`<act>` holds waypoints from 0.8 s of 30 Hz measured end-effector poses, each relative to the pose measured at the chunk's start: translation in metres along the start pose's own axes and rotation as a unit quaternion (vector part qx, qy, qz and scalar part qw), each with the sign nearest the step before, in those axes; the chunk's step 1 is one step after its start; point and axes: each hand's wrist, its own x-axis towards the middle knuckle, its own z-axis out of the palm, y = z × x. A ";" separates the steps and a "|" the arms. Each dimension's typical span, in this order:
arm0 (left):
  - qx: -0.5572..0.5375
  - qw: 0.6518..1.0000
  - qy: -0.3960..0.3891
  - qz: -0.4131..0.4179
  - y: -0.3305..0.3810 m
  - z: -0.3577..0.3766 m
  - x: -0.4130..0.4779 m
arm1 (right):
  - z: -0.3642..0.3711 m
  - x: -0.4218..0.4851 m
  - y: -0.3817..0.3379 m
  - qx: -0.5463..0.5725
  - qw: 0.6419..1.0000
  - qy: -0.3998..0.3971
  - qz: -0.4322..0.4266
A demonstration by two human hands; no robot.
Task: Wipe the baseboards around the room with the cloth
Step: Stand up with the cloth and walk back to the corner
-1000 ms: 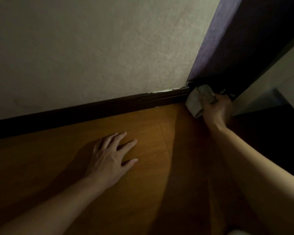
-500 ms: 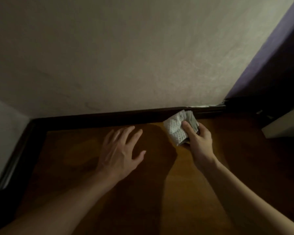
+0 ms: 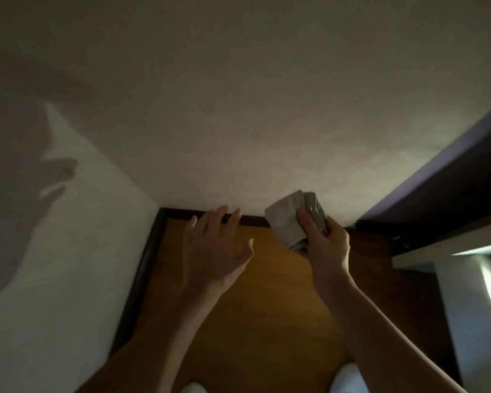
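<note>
Right hand (image 3: pixel 323 248): grips the cloth, with the thumb laid across its front and the fingers curled behind it.
Cloth (image 3: pixel 285 225): pale and folded into a thick wad. It is held low against the foot of the back wall (image 3: pixel 238 109), over the line of the baseboard (image 3: pixel 179 213). Actual contact cannot be told.
Left hand (image 3: pixel 213 251): holds nothing, fingers straight and spread, palm down above the floor (image 3: pixel 267 313). It is just beside the cloth, on its left, and its fingertips overlap the baseboard in view.
Baseboard: a dark strip along the back wall, turning at the corner to follow the left wall (image 3: pixel 54 279).
Floor: orange-brown wood.
Left wall: pale, and bears the shadow (image 3: pixel 56 174) of a spread hand.
Right margin: a dark purple panel (image 3: pixel 437 194) meets the back wall, with a pale ledge (image 3: pixel 448 245) beneath it.
</note>
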 end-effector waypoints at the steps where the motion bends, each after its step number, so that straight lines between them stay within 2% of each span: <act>1: 0.000 1.000 0.004 -0.015 0.003 -0.035 -0.006 | 0.002 -0.015 -0.031 -0.008 1.000 0.000 0.000; 7: -0.021 0.998 0.039 -0.035 0.024 -0.247 -0.030 | 0.015 -0.103 -0.223 -0.049 0.998 -0.020 -0.021; 13: -0.033 0.997 0.060 -0.025 0.040 -0.414 -0.051 | 0.024 -0.180 -0.379 -0.038 0.997 -0.040 -0.056; 18: -0.036 0.994 0.102 -0.007 0.049 -0.506 -0.069 | 0.027 -0.228 -0.470 -0.011 0.998 -0.030 -0.057; 24: -0.049 0.986 0.156 0.014 0.055 -0.558 -0.081 | 0.019 -0.262 -0.512 0.046 0.997 -0.024 -0.054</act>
